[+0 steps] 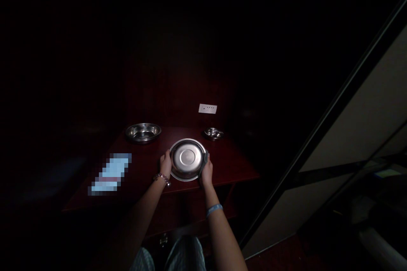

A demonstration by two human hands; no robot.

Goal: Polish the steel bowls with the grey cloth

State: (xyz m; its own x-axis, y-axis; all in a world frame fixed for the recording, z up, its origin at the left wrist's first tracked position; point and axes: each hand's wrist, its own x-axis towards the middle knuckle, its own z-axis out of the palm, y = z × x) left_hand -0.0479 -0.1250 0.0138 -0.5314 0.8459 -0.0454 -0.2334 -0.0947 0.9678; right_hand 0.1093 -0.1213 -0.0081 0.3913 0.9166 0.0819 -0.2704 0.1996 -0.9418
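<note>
Knees [186, 254]: at the bottom edge of the view, in pale patterned cloth, below the desk's near edge.
Wristbands: a beaded bracelet [163, 179] on the left wrist, a light blue band [214, 209] on the right.
Left hand [165, 164]: grip closed on the left rim of the metal dish, fingers along its edge.
Right hand [206, 171]: grip closed on the right side of the same dish, with a dark grey cloth [204, 164] between hand and rim.
Metal dish [188, 157]: round and shiny, held between both hands over the front part of the desk; its broad face, with a ring at the centre, is turned to the camera. Whether it touches the desk, I cannot tell.
Desk [235, 163]: dark red, glossy, its front edge running just beyond the wrists.
Pixelated patch [112, 173]: pale blue, blurred out, on the left part of the desk; what it is cannot be told.
Large bowl [143, 133]: shiny metal, wide and open upward, resting at the back left, apart from the dish.
Small metal bowl [213, 134]: open upward, at the back right, apart from the dish.
Socket plate [207, 109]: white, on the dark back wall [178, 97], above the small metal bowl.
</note>
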